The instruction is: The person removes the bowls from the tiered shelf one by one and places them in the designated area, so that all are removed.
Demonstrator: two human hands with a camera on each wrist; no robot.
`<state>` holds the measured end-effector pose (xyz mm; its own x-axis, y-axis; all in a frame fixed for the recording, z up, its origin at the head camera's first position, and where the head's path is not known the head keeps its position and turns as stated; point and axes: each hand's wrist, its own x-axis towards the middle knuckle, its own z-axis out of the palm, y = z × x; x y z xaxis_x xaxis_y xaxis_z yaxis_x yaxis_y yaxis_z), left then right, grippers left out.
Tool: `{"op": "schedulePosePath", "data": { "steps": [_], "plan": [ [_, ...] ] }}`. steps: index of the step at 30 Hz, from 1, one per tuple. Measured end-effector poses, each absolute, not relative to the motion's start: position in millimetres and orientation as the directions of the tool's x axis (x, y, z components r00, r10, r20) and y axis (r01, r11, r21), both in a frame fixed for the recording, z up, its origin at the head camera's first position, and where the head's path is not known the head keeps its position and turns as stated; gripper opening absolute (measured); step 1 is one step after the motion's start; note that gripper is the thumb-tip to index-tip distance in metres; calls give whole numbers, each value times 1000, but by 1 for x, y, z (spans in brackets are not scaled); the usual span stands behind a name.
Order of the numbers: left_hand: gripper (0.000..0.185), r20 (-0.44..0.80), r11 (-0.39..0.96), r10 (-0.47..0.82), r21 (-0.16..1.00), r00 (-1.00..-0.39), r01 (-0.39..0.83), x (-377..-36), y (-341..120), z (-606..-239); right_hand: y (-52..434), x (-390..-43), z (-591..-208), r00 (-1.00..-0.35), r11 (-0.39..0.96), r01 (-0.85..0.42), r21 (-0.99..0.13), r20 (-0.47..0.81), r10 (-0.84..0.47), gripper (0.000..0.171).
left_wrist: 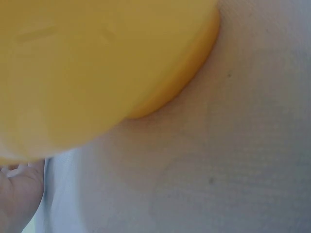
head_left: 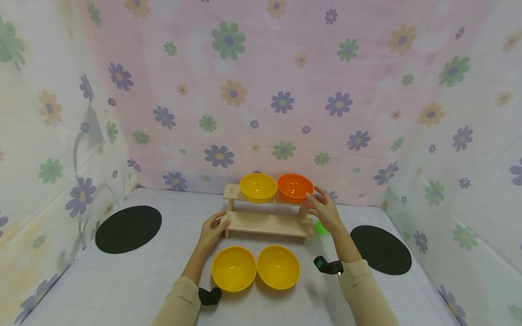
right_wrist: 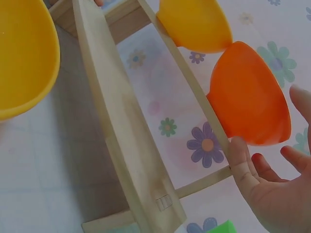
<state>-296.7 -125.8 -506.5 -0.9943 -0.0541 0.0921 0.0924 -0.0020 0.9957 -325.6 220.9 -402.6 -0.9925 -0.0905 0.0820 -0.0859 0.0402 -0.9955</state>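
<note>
A two-step wooden stand (head_left: 265,222) stands near the back wall. On its upper step sit a yellow bowl (head_left: 258,188) and, to the right, an orange bowl (head_left: 295,188), side by side. My left hand (head_left: 212,230) grips the left end of the lower step between thumb and fingers. At the right end of the upper step, my right hand (head_left: 325,212) has its fingers spread beside the orange bowl; the right wrist view shows the thumb side close to the bowl's base, and contact is hard to tell. Two more yellow bowls (head_left: 234,269) (head_left: 278,267) rest in front of the stand.
A bright green object (head_left: 321,227) is partly hidden behind the stand's right end and the right hand. Dark oval mats lie on the left (head_left: 128,229) and on the right (head_left: 381,250) of the white table. Flower-patterned cloth (head_left: 261,90) surrounds the table.
</note>
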Motion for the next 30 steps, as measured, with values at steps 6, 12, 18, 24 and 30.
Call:
{"op": "schedulePosePath", "data": {
  "steps": [6,12,18,24,30],
  "plan": [
    [50,103,0,-42,995,-994,104,-297,-125,-508,220,-329,-399,-985,13,-58,-998,55,-162,74],
    [49,93,-13,-50,995,-994,94,-297,-125,-507,214,-330,-401,-978,-79,-22,-997,38,-206,73],
    [48,93,-11,-62,996,-994,94,-296,-125,-506,206,-332,-403,-978,-169,18,-985,18,-208,76],
    [48,95,-8,-64,995,-993,96,-295,-124,-505,202,-332,-401,-983,-228,34,-973,9,-183,76],
    [48,90,-10,-67,996,-994,91,-296,-125,-507,201,-328,-402,-987,-274,19,-962,26,-158,75]
  ]
}}
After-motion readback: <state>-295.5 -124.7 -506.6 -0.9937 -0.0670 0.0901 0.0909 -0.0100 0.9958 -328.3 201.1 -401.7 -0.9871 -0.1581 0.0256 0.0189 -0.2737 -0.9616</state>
